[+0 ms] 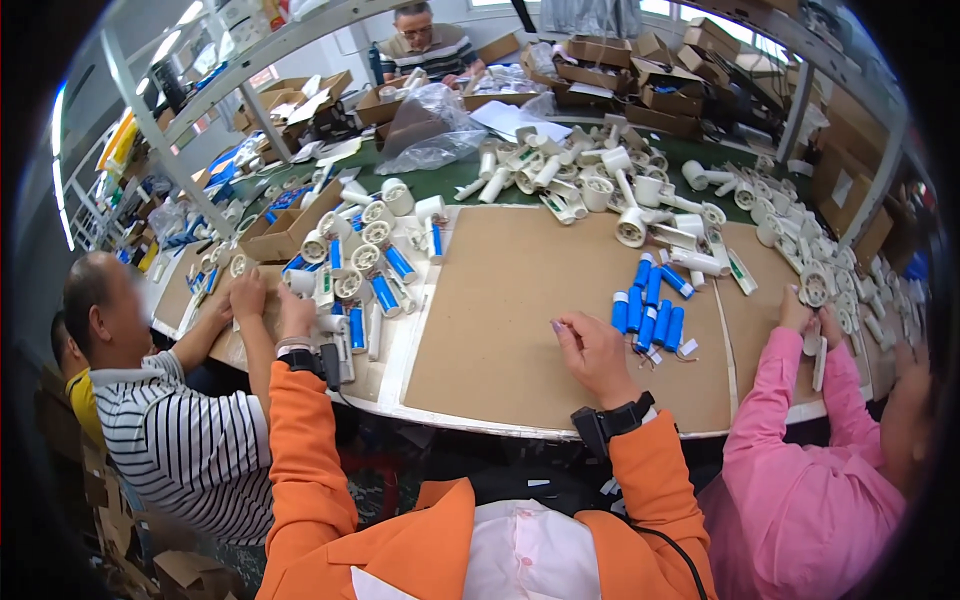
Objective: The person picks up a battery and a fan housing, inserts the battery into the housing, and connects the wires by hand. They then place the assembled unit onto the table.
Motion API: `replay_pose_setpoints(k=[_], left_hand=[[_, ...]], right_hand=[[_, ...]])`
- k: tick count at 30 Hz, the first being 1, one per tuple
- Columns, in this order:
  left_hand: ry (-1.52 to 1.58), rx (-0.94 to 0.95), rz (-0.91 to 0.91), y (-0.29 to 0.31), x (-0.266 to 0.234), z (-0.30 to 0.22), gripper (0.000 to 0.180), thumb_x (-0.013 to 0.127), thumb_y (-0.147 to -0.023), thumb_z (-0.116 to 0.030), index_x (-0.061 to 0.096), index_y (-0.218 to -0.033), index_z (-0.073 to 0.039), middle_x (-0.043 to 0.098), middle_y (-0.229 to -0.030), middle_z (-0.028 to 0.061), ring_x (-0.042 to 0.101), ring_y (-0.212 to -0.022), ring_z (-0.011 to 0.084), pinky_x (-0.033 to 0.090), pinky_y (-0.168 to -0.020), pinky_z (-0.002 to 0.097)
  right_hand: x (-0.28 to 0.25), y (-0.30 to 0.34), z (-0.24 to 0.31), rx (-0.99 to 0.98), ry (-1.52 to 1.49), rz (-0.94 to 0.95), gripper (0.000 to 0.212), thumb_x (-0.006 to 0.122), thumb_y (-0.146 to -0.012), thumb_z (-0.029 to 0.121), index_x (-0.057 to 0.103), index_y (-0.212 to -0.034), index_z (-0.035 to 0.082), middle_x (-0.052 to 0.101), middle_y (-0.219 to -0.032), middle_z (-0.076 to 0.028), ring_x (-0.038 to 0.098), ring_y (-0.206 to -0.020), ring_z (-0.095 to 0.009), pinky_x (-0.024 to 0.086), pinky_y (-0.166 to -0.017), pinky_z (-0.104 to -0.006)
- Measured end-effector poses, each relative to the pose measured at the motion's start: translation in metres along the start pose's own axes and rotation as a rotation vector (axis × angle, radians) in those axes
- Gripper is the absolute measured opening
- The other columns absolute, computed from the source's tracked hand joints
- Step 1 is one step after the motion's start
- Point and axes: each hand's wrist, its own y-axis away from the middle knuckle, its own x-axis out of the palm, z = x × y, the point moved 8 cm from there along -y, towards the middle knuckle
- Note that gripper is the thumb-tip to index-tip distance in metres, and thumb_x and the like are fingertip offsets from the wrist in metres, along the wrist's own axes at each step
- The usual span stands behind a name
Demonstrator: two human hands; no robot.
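My left hand (296, 316) reaches among white plastic housings on the left, right against a white cylindrical housing (299, 282). Its fingertips are hidden, so whether it grips that piece is unclear. Above the brown board (490, 310), my right hand (597, 358) is held with curled fingers and the thumb toward the left; nothing shows in it. Just beyond it lies a cluster of blue cylindrical battery packs (651, 297) with white ends and thin leads. More blue packs (384, 295) sit in or beside white housings near my left hand.
A large heap of white plastic housings (597, 190) spreads along the back. A co-worker in stripes (180, 420) works at my left, another in pink (790, 450) at my right, and one sits across (425, 45). Metal shelf posts (800, 105) and cardboard boxes (665, 95) stand behind.
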Motion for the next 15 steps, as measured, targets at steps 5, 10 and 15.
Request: replay_pose_setpoints(k=[5,10,15], left_hand=[[0.007,-0.09,0.053,0.003,-0.001,0.003,0.088,0.069,-0.079,-0.011,0.02,-0.151,0.004,0.046,-0.144,0.0272,0.046,-0.134,0.0356,0.037,-0.11,0.0394],[-0.48,0.229,-0.214,0.032,-0.031,-0.076,0.079,0.069,-0.086,-0.018,0.029,-0.15,0.003,0.048,-0.142,0.0243,0.047,-0.133,0.0317,0.035,-0.111,0.0373],[1.024,0.528,0.542,0.209,-0.038,-0.3,0.059,0.053,-0.1,-0.035,0.042,-0.141,0.005,0.052,-0.138,0.0209,0.05,-0.129,0.0301,0.033,-0.113,0.0429]], right_hand=[[-0.005,0.001,-0.004,-0.028,0.009,0.0,0.01,0.064,-0.092,0.015,0.066,-0.09,0.005,0.061,-0.069,-0.01,0.06,-0.061,-0.025,0.045,-0.054,-0.035],[-0.004,-0.002,0.002,-0.037,0.024,-0.01,0.011,0.064,-0.092,0.015,0.067,-0.09,0.005,0.061,-0.07,-0.01,0.059,-0.061,-0.026,0.045,-0.054,-0.0346],[-0.007,0.005,-0.009,0.038,0.083,-0.003,0.009,0.066,-0.089,0.015,0.066,-0.087,0.007,0.063,-0.07,-0.009,0.062,-0.065,-0.028,0.047,-0.057,-0.0384]])
